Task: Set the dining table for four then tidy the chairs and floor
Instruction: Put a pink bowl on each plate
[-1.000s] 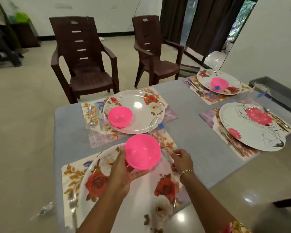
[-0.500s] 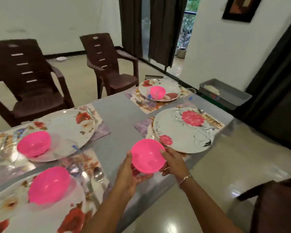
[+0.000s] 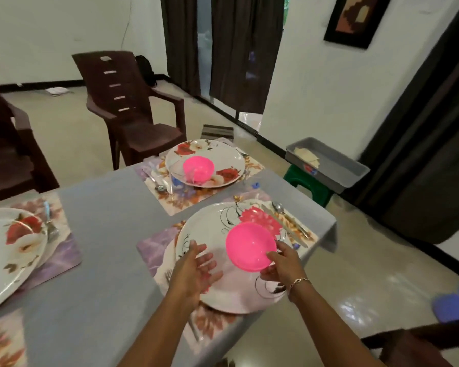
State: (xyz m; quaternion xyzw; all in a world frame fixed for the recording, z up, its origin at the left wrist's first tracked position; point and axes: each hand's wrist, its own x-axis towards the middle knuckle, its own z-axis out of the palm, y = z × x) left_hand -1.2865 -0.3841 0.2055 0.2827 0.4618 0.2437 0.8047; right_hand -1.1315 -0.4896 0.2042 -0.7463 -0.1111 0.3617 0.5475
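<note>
My right hand point(image 3: 282, 263) grips the rim of a pink bowl point(image 3: 249, 247), tilted just above a white plate with a pink flower point(image 3: 217, 229) on a placemat. My left hand point(image 3: 196, 268) hovers open beside the bowl, over the same plate, touching nothing. Farther back, a second pink bowl point(image 3: 198, 166) sits in a rose-patterned plate point(image 3: 228, 157). Cutlery point(image 3: 286, 221) lies right of the near plate. Another floral plate point(image 3: 8, 250) shows at the left edge of the grey table point(image 3: 104, 221).
A brown plastic chair point(image 3: 133, 109) stands off the table's far side, another point(image 3: 8, 154) at the left. A grey tray point(image 3: 329, 165) rests on a green stool point(image 3: 310, 186) at the right. A dark chair point(image 3: 419, 345) sits bottom right, a blue object point(image 3: 453, 303) on the floor.
The view swung right. The pink bowl moved from between both hands near the table's front edge to over the flowered plate; my left hand let go and opened.
</note>
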